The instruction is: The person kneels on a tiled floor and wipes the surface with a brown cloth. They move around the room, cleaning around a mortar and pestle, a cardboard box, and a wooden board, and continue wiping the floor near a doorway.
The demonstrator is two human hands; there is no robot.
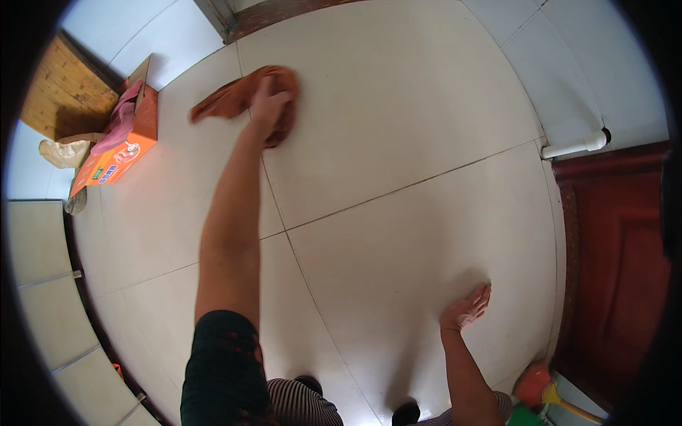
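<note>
With my left arm stretched far forward, my left hand (pixel 270 104) presses down on a reddish-brown cloth (pixel 229 100) spread on the pale tile floor (pixel 362 175). The cloth is bunched under the fingers, and one end trails off to the left. My right hand (pixel 467 310) is at the lower right, over the floor tiles, holding nothing, its fingers extended. Whether it touches the floor I cannot tell.
An orange cardboard box (pixel 125 152) holding a pink cloth (pixel 121 121) stands by the left wall, beside a wooden board (pixel 74 90). At right are a white pipe (pixel 575 145) and a dark red wooden panel (pixel 620 255). A red-and-yellow brush (pixel 535 384) lies at lower right. My feet are below.
</note>
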